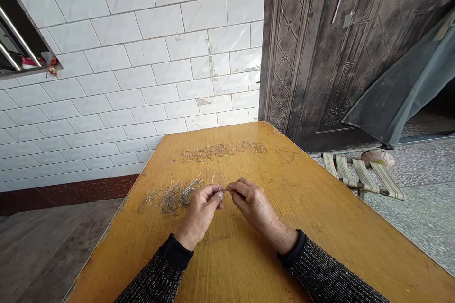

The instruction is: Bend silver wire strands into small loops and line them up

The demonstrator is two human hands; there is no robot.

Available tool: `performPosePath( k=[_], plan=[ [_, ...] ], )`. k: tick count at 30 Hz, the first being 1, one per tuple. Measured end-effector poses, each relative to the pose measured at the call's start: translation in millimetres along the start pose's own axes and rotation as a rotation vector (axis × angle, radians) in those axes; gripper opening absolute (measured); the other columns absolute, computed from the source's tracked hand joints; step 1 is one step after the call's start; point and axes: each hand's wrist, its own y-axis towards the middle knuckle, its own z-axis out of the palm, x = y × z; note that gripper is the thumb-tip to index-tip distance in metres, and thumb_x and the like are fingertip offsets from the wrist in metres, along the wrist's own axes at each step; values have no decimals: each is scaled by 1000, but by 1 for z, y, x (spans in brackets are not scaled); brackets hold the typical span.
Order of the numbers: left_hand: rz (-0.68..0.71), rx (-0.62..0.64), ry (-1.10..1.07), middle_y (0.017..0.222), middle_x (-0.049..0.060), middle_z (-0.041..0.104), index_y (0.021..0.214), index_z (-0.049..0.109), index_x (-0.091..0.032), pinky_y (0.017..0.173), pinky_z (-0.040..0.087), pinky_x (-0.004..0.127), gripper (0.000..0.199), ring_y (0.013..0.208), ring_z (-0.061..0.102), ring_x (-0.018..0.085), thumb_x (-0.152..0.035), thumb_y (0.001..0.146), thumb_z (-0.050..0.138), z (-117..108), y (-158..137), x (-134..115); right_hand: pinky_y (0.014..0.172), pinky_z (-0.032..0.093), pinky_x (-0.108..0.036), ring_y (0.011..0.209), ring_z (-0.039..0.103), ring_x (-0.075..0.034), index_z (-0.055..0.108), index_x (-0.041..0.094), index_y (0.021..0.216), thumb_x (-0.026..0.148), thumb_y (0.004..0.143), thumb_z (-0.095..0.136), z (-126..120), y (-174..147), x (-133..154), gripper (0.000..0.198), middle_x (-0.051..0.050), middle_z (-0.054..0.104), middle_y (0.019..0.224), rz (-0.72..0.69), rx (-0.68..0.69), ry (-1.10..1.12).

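Over the middle of the wooden table (245, 255), my left hand (203, 208) and my right hand (254, 206) meet fingertip to fingertip. Both are closed in a pinch on a thin wire (219, 176), which curves up in a loop behind the fingers. Just left of my left hand lie tangled bundles of grey wire (172, 199), partly hidden by that hand. Farther back, a row of coiled copper-coloured wire loops (223, 149) stretches across the table. A single bent piece of wire (287, 155) rests to their right.
A white tiled wall (159, 71) stands behind the table. At the right are a dark patterned metal door (320, 57), a hanging grey curtain (401, 85) and a folding stool with striped straps (362, 175). A barred window (21, 42) is at the upper left.
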Motion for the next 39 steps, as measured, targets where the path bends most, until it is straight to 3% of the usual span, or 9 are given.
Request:
performPosePath(
  k=[7, 11, 14, 22, 27, 34, 39],
  plan=[
    [-13, -59, -34, 55, -3, 47, 73, 57, -14, 52, 37, 23, 24, 52, 44, 10, -38, 71, 57, 0, 2, 5, 60, 41, -23, 65, 56, -14, 59, 19, 79, 15, 81, 42, 2, -2, 4, 18, -5, 59, 72, -12, 1, 46],
    [-37, -101, -74, 53, -3, 46, 71, 55, -15, 52, 36, 23, 27, 51, 44, 10, -41, 71, 55, 0, 3, 9, 48, 37, -20, 51, 51, -11, 53, 19, 87, 19, 77, 49, 5, -3, 4, 11, 0, 57, 65, 142, 25, 172],
    [-55, -108, -108, 54, -3, 45, 69, 54, -15, 52, 36, 22, 28, 51, 43, 10, -42, 71, 56, -1, 3, 10, 45, 34, -20, 48, 48, -10, 52, 19, 79, 21, 75, 51, 5, -3, 3, 4, 1, 55, 59, 190, 66, 181],
    [-20, -12, -48, 51, -3, 44, 65, 53, -15, 52, 34, 23, 24, 51, 42, 10, -38, 73, 53, -4, 3, 9, 54, 35, -22, 57, 52, -13, 55, 18, 74, 15, 80, 42, -3, -5, 7, 15, -3, 58, 66, -17, 95, -34],
    [-40, 19, -58, 50, -4, 44, 65, 54, -15, 52, 34, 23, 23, 50, 41, 10, -36, 73, 53, -4, 3, 8, 55, 35, -22, 59, 53, -13, 57, 18, 71, 14, 80, 41, 0, -5, 4, 19, -4, 58, 66, -59, 125, -38],
    [-131, 23, -144, 63, -2, 53, 77, 58, -15, 56, 39, 23, 22, 58, 50, 10, -37, 72, 57, -7, 4, 3, 46, 33, -19, 46, 44, -10, 55, 17, 63, 18, 73, 48, -1, 1, 1, 12, 2, 49, 50, 240, 53, 146],
    [-181, 44, -186, 71, 0, 57, 89, 58, -15, 60, 41, 23, 26, 63, 54, 10, -28, 67, 64, -10, 5, 5, 46, 35, -19, 47, 45, -9, 56, 16, 66, 21, 74, 47, -4, 3, 1, 12, 2, 51, 52, 280, 48, 190]
  ],
)
